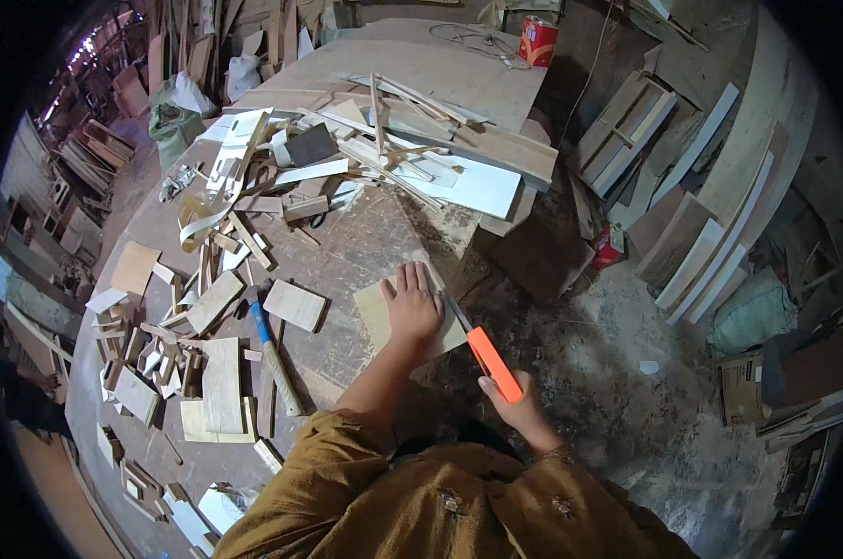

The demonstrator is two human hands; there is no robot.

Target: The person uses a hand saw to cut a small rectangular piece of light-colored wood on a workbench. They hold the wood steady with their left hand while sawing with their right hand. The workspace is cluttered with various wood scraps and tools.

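My left hand (414,312) lies flat on a thin pale wooden board (372,315) at the edge of the workbench, its fingers stretched forward. My right hand (517,410) is closed around the rear of a handsaw (494,363) with a bright orange handle. The narrow blade points away from me and runs along the board's right side, close to my left fingertips. From here I cannot tell how deep the blade sits in the wood. A small wooden block (295,305) and a hammer (281,374) with a blue-and-wood handle lie left of my left forearm.
Wood offcuts (165,363) crowd the bench's left side. Longer strips and a white panel (459,184) are piled at the far side. A red can (538,42) stands on the far tabletop (384,51). Boards (719,261) lean on the right, beyond the dusty floor (589,401).
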